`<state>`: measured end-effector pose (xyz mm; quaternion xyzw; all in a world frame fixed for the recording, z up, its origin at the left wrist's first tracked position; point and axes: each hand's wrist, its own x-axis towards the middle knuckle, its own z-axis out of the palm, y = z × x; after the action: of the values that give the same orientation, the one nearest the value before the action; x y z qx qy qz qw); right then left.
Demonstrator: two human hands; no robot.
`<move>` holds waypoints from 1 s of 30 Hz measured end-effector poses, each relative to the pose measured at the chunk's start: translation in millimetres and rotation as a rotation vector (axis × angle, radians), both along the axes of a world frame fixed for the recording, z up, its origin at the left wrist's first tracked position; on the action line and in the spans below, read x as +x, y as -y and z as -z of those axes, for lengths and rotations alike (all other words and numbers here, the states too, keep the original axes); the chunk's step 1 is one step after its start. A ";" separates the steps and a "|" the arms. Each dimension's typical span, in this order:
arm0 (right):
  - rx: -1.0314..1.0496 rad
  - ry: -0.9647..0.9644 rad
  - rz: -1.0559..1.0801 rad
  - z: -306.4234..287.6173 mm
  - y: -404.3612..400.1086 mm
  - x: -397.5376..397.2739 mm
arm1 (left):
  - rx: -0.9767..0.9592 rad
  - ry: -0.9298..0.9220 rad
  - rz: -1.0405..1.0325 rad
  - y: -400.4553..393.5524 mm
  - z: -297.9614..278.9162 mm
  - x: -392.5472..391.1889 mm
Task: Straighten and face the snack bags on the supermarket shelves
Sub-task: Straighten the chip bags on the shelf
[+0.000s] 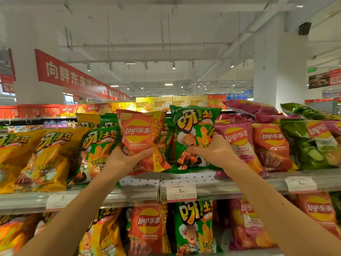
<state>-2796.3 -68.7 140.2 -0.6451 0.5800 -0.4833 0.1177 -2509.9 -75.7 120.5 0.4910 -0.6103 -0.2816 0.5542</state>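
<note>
- Supermarket aisle, with white beams overhead, a red banner (pixel 73 74) on the left, and two shelves full of snack bags.
- On the top shelf (pixel 184 179), right in the middle, there is a bare spot at the front edge.
- The left hand (pixel 127 157) grips the bottom of an orange chip bag (pixel 140 137), fingers curled round it. The bag stands up with its front facing out.
- The right hand (pixel 212 151) grips a green snack bag (pixel 191 133) by its lower right side. This bag faces out too and tips a little to the left.
- Both bags are just behind the bare spot, side by side.
- The yellow bags (pixel 36 156) on the left stand in a row and face out, so that part looks done.
- On the right, a purple bag (pixel 249 106) and a dark green bag (pixel 302 109) lie flat on top of the others. Those look like they still need fixing.
- I think the job is somewhere in the middle. The two held bags still need to be set down straight.
- The lower shelf bags (pixel 193 226) face out but some lean.
</note>
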 end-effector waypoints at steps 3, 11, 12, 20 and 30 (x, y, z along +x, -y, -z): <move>-0.038 0.009 0.051 0.1 -16.9 -23.1 | 0.009 -0.008 0.009 9.1 3.4 -25.4; -0.061 0.057 0.179 9.3 -61.6 -82.5 | 0.043 0.098 0.095 34.2 21.8 -104.3; -0.068 0.070 0.182 12.3 -66.1 -88.8 | 0.062 0.111 0.116 37.7 22.8 -112.6; -0.020 0.069 0.276 29.6 -79.8 -108.0 | 0.239 0.224 0.160 54.6 21.0 -153.1; -0.044 0.059 0.166 28.3 -69.1 -63.5 | 0.223 0.367 0.255 53.2 18.1 -125.9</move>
<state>-2859.9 0.4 111.9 -0.5828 0.6169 -0.5228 0.0800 -2635.8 -128.8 102.3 0.5112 -0.7228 -0.3210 0.3365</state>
